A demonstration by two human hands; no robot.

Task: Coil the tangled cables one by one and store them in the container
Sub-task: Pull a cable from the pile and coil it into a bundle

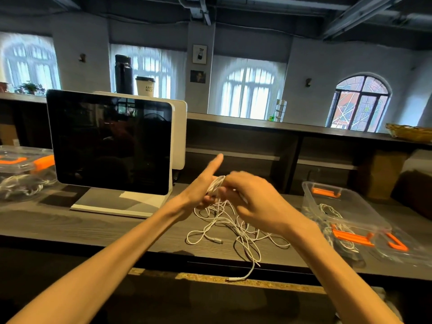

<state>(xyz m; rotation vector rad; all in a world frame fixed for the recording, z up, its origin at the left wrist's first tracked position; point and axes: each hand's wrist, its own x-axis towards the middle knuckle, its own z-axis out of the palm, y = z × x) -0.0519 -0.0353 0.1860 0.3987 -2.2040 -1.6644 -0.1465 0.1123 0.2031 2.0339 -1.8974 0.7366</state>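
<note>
1. While the left hand (202, 187) grips a small white coil (216, 184), the right hand (251, 198) fingers pinch the cable (224, 220).
2. Loose cable lies tangled on the counter (93, 225).
3. It looks light, soft and floppy; hold near the coil.

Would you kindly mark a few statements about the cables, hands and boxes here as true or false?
1. The left hand holds a partly wound white coil. True.
2. The right hand rests flat on the counter. False: it is raised at the coil, fingers curled round the cable.
3. Loose white cables lie tangled on the counter. True.
4. The clear box on the right is empty. False: it already holds cable.
5. The monitor is showing a picture. False: its screen is dark.
</note>
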